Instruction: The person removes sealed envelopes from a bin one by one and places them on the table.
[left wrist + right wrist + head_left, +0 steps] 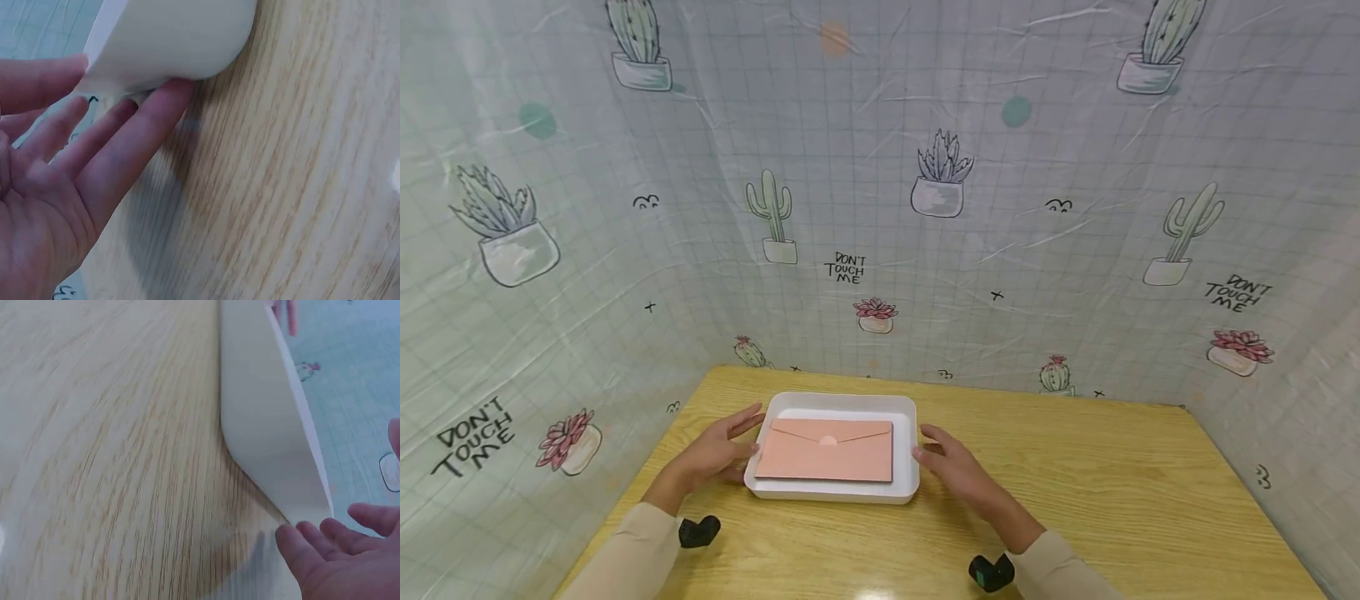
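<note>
White tray point(835, 492) between left fingers point(140, 137) and right fingers point(297, 552).

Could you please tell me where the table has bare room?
The widest bare patch lies between the right grip and the right curtain; a smaller one, between the sleeves. Crowded: the tray, largely filled by the envelope, and around the left grip.

Person's arms point(632, 550) reach forward, apart; left grip point(718, 452) relaxed, fingers point(134, 140) extended, spread; right grip point(957, 467) turned inward, opposite left, fingers slightly bent, loose
</note>
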Demonstrator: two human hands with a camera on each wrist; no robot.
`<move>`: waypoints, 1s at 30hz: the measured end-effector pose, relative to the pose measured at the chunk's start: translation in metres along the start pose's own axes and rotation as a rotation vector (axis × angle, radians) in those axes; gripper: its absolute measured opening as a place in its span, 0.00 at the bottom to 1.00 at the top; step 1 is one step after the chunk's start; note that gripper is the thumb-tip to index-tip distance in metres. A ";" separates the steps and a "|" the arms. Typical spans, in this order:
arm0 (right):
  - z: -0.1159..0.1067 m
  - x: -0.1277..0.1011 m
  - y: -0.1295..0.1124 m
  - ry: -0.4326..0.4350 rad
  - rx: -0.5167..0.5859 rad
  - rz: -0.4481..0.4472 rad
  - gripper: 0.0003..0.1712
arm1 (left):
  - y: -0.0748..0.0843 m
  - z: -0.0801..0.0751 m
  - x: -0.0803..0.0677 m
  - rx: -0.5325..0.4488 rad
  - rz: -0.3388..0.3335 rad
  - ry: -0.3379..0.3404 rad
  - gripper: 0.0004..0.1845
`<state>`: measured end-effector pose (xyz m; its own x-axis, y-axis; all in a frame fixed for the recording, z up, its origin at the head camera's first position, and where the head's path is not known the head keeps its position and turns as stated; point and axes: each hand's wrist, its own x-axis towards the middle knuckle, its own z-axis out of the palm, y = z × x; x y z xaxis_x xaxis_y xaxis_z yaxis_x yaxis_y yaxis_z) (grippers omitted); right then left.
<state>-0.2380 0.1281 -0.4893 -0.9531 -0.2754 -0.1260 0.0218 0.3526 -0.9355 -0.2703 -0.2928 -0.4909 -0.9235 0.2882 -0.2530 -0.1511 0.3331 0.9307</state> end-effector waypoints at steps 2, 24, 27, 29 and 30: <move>-0.001 0.001 0.001 0.019 0.066 0.014 0.34 | -0.002 -0.001 0.000 -0.046 -0.019 -0.011 0.41; -0.006 0.007 -0.010 0.140 0.289 0.074 0.28 | -0.003 -0.005 0.002 -0.040 -0.060 -0.061 0.38; -0.005 0.007 -0.014 0.151 0.287 0.076 0.27 | -0.003 -0.003 0.003 -0.044 -0.067 -0.056 0.38; -0.004 0.007 -0.017 0.153 0.276 0.077 0.26 | -0.003 -0.002 0.003 -0.047 -0.072 -0.051 0.38; -0.004 0.008 -0.018 0.151 0.271 0.079 0.26 | -0.003 -0.002 0.003 -0.049 -0.072 -0.051 0.38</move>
<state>-0.2468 0.1229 -0.4718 -0.9788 -0.1139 -0.1702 0.1577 0.1108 -0.9812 -0.2734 -0.2950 -0.4943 -0.8908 0.3110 -0.3314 -0.2345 0.3103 0.9213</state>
